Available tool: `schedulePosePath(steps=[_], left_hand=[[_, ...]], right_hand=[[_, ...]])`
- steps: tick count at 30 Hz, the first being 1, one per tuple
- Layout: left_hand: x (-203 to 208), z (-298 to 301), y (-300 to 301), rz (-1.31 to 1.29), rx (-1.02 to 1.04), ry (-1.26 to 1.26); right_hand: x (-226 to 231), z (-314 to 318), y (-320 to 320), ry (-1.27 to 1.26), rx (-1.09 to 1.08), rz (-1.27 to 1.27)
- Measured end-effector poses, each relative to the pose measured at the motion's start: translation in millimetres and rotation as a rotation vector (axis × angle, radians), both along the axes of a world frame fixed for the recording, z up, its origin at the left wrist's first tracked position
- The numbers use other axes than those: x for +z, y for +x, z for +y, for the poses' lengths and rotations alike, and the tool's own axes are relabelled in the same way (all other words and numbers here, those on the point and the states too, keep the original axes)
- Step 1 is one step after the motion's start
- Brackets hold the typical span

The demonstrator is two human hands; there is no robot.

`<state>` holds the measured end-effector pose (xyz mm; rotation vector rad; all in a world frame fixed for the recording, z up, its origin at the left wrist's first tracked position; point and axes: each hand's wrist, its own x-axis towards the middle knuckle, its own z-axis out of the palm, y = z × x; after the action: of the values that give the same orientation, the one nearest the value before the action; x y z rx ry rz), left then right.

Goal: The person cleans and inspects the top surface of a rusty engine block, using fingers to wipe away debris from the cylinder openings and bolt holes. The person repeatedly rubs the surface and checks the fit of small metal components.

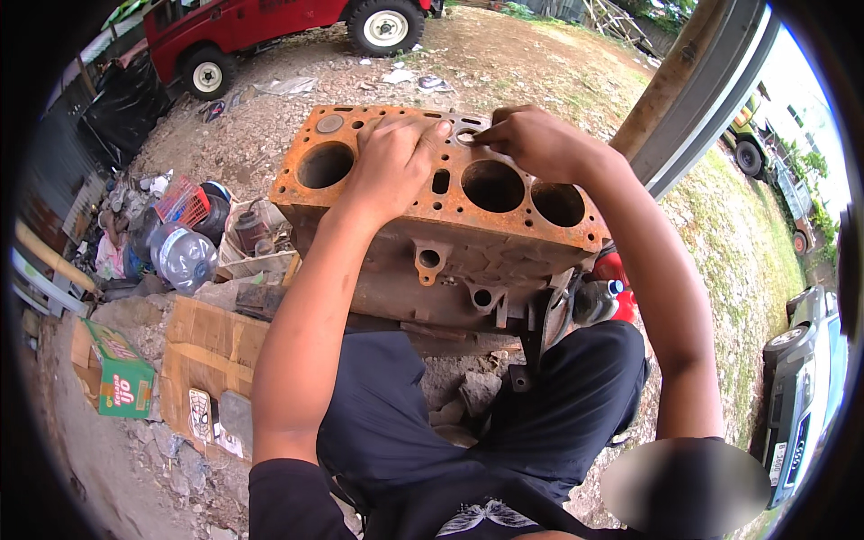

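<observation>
In front of me stands a rusty engine block [558, 236], its flat orange-brown top face up, with large round cylinder bores. My left hand [396, 157] lies on the top face between the bores, back of the hand upward, fingers curled down and thumb toward the right. Whatever may be under those fingers is hidden. At the far edge, my right hand [526, 139] is closed, its fingertips pressed at a small round opening with a pale rim [466, 137]. Anything pinched there is too small to make out. A round plug [329, 123] sits in the far left corner.
Left of the block are a clear plastic water jug [184, 255], a red crate [183, 202], flattened cardboard [202, 337] and a green box [119, 369]. Bottles [598, 301] stand by its right end. A post [684, 90] rises at right; a red vehicle [279, 27] is parked beyond.
</observation>
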<state>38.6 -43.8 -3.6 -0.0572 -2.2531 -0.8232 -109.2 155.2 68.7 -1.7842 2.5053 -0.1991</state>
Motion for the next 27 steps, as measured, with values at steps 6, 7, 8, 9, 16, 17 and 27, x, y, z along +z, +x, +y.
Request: schedulePosePath(steps=[6,7,8,9,16,17,27], left_hand=[[7,-10,16,-0.019,-0.002,0.166],[5,-11,14,-0.033,-0.015,0.148],[3,-12,12,-0.046,-0.029,0.131],[3,-13,12,-0.065,-0.039,0.113],[4,-9,5,-0.035,-0.095,0.05],[4,-7,3,-0.006,-0.103,0.06],[13,10,-1,-0.015,-0.1,-0.002]], right_hand=[[5,71,4,-0.24,-0.16,0.037],[-3,76,4,-0.248,-0.116,0.022],[-10,78,5,-0.247,-0.093,-0.007],[-17,76,8,-0.246,-0.068,-0.043],[-6,73,26,-0.144,-0.028,-0.023],[-8,73,24,-0.153,-0.035,-0.039],[-9,51,12,-0.266,-0.063,-0.082]])
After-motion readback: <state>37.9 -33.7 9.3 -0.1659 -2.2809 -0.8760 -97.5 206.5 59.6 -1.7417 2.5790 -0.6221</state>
